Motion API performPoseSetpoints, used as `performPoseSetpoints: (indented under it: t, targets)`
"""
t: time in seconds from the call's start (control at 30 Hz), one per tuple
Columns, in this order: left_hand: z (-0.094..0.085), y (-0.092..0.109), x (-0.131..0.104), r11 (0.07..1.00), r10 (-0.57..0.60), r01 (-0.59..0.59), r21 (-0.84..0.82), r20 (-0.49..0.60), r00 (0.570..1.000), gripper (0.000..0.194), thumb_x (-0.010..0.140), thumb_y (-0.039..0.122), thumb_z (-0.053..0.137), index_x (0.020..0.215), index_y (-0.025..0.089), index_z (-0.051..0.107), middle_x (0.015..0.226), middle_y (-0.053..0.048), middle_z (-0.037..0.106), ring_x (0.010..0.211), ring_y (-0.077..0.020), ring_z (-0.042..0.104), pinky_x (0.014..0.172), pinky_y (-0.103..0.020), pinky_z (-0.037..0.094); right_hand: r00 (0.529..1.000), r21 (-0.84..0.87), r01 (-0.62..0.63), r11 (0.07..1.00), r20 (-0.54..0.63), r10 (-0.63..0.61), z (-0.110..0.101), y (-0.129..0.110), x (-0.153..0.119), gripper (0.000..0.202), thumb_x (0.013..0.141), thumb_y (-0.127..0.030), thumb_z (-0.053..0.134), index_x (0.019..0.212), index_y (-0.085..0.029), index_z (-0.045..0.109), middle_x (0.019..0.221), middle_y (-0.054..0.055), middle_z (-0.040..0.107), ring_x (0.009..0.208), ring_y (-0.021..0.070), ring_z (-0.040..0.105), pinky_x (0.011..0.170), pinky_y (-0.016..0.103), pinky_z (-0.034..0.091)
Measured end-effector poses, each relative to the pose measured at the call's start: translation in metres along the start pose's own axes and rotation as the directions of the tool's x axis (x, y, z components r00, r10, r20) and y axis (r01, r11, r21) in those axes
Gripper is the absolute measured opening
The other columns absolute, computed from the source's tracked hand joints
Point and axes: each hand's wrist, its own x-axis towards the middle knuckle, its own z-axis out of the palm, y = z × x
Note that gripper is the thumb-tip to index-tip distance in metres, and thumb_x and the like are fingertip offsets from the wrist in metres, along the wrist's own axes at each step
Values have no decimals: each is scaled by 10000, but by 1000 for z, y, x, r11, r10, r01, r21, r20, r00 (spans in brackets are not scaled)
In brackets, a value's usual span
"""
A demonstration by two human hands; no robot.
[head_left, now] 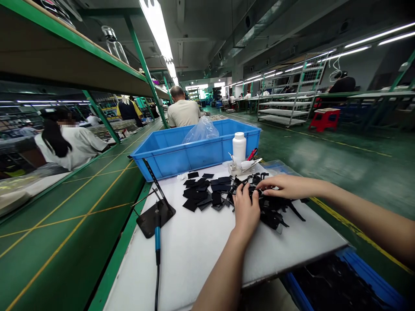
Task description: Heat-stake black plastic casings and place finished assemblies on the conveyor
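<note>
My left hand (247,209) is at the near side of a heap of small black strips (275,209), its thumb and fingers closed around a black piece (254,191). My right hand (281,185) comes in from the right, its fingertips closed at the same piece, close to the left fingertips. The piece's exact shape is mostly hidden by the fingers. Left of the heap lie several flat black rectangular pieces (197,193), overlapping on the white tabletop (194,255).
A soldering iron (157,237) rests on a black stand (149,220) at left. Behind are a blue bin (181,157) holding a clear plastic bag, a white bottle (239,147) and tools. Below right is a blue crate (301,287) of black parts. A green conveyor (65,242) runs left; people sit nearby.
</note>
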Motion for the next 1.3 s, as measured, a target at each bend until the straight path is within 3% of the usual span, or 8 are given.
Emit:
performPoseSetpoints:
  t: [0.27,0.57,0.8,0.97,1.07,1.2,1.3]
  targets:
    - [0,3,-1,990,63,-63,-123,-9,998,392,897,305,416,1233,147,540,1319,-145,514,1255,-223,446,1079,-355,320,997,-30,-79,996,-17,78,-7,-6,-11,428,912,-486,408,1190,-225,603,1033,67,669,915,264,609,767,334,445]
    - [0,-1,4,974,-18,-5,-226,-98,995,372,851,168,407,1200,191,533,1282,-106,519,1141,-202,526,1018,-344,383,983,-200,-171,965,-102,153,7,-21,-33,474,862,-573,461,1141,-224,620,1105,78,651,963,306,607,759,373,450]
    - [-2,3,3,955,-46,4,-297,-136,990,395,843,158,426,1232,186,486,1279,-108,501,1033,-170,586,956,-303,435,977,-200,-175,964,-156,145,12,-23,-40,275,860,-381,461,1031,-252,633,998,45,679,857,266,631,685,340,450]
    - [-5,7,3,938,-66,-25,-346,-249,966,448,890,231,417,1333,183,379,1357,-126,400,1107,-161,547,966,-271,416,984,99,-144,985,-88,153,-7,-19,-45,314,876,-442,497,1075,-241,634,1040,35,668,909,239,620,760,313,478]
    - [-3,5,4,937,-63,-28,-347,-250,966,419,893,244,427,1306,175,419,1317,-126,452,1143,-176,522,989,-288,401,983,353,-158,922,-29,179,-15,-5,-46,345,857,-475,556,1095,-239,637,1136,30,636,1053,254,579,862,302,480]
    - [1,1,5,930,-52,-18,-368,-179,982,402,890,242,424,1284,165,444,1298,-122,507,1136,-178,535,997,-299,402,960,680,-227,697,37,276,-9,16,-45,402,819,-468,620,1150,-241,606,1092,48,642,1019,281,612,759,330,559]
    - [0,1,4,948,-54,0,-318,-162,985,367,878,237,434,1237,184,493,1287,-107,531,1190,-194,502,1035,-323,365,955,835,-191,516,36,294,-1,23,-43,479,818,-421,637,1267,-285,539,1085,48,648,976,282,640,696,357,600]
